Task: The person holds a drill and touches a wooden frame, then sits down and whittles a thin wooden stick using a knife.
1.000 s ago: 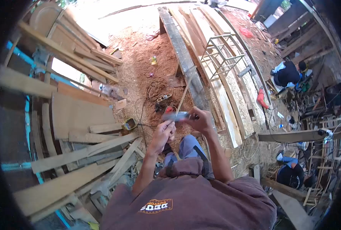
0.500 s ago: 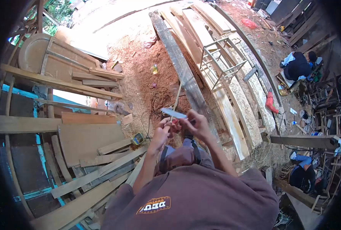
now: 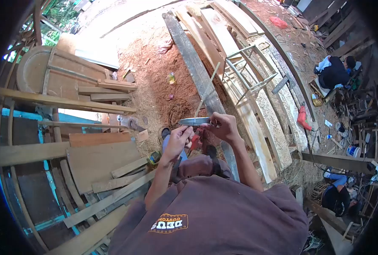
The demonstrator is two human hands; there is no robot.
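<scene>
My right hand (image 3: 224,127) is closed on the handle end of a knife, whose broad, shiny blade (image 3: 193,121) points left. My left hand (image 3: 177,142) pinches the near end of a thin wooden stick (image 3: 209,87) just below the blade. The stick slants away up and to the right, and the blade lies across its lower part. A red thing (image 3: 195,142) shows between and under my hands; its kind is hard to tell.
A dark plank (image 3: 193,59) lies just beyond my hands, beside pale boards (image 3: 257,127) bearing a small wooden frame (image 3: 249,74). A red power tool (image 3: 302,117) rests there. Lumber (image 3: 112,182) is piled at left. Two people (image 3: 334,74) crouch at the right.
The blade has turned from slanted to nearly level across the stick. The stick's far end now reaches further up and right. Both hands remain close together.
</scene>
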